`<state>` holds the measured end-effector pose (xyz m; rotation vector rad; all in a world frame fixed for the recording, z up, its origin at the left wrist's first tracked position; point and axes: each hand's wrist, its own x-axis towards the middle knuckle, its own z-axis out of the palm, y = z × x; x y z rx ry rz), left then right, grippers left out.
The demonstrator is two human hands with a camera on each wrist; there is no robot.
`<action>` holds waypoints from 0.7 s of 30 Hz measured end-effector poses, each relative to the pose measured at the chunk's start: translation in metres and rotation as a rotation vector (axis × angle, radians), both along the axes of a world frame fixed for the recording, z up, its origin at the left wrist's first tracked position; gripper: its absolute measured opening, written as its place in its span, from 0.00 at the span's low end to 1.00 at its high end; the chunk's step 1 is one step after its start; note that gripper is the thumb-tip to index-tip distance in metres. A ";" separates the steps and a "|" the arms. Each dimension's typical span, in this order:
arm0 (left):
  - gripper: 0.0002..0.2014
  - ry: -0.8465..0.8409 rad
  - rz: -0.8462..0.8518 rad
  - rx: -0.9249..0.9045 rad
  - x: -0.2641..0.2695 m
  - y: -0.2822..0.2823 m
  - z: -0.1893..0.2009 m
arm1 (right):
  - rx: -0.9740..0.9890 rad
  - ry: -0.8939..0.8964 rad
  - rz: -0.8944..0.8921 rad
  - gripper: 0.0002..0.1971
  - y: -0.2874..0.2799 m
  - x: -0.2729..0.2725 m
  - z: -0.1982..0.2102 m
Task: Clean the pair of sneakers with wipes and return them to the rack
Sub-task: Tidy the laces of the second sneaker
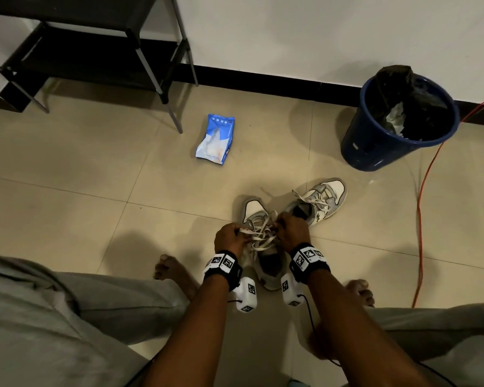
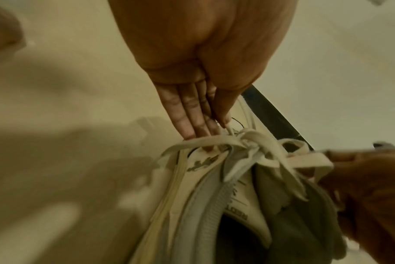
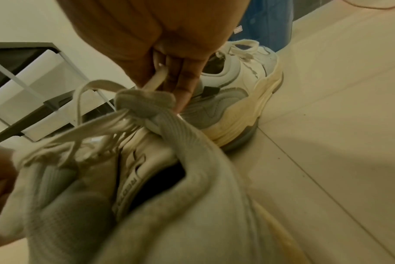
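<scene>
Two white and grey sneakers stand on the tiled floor between my bare feet. The near sneaker (image 1: 266,265) (image 2: 205,200) (image 3: 169,205) points away from me, its laces (image 1: 259,236) loose and partly knotted. My left hand (image 1: 229,237) (image 2: 212,128) pinches a lace on its left side, thumb against fingers. A lace end (image 3: 154,81) on the sneaker's right side is pinched in my right hand (image 1: 291,227) (image 3: 169,85). The far sneaker (image 1: 322,201) (image 3: 237,89) lies just behind the right hand, untouched. A blue wipes pack (image 1: 215,139) lies on the floor further back.
The black shoe rack (image 1: 90,46) stands against the wall at the back left. A blue bin (image 1: 397,121) with a black liner and used wipes sits at the back right. An orange cable (image 1: 419,219) runs along the floor on the right.
</scene>
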<state>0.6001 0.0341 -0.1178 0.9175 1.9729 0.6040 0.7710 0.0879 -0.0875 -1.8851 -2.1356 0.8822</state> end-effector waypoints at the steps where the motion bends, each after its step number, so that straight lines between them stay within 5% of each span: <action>1: 0.10 -0.010 0.011 -0.017 -0.001 0.000 -0.005 | 0.006 -0.016 0.000 0.07 -0.002 0.000 0.000; 7: 0.15 -0.083 0.109 -0.019 -0.001 0.001 -0.042 | 0.005 0.104 -0.094 0.06 -0.005 0.001 -0.003; 11: 0.13 -0.142 0.129 -0.003 0.005 0.003 -0.008 | -0.018 0.092 -0.030 0.05 0.000 0.004 -0.003; 15: 0.16 -0.115 0.173 -0.035 -0.002 0.003 -0.018 | -0.007 0.105 -0.074 0.05 -0.001 0.002 -0.007; 21: 0.12 -0.038 0.206 -0.094 -0.009 0.007 0.015 | -0.183 0.323 -0.134 0.05 0.004 0.018 0.003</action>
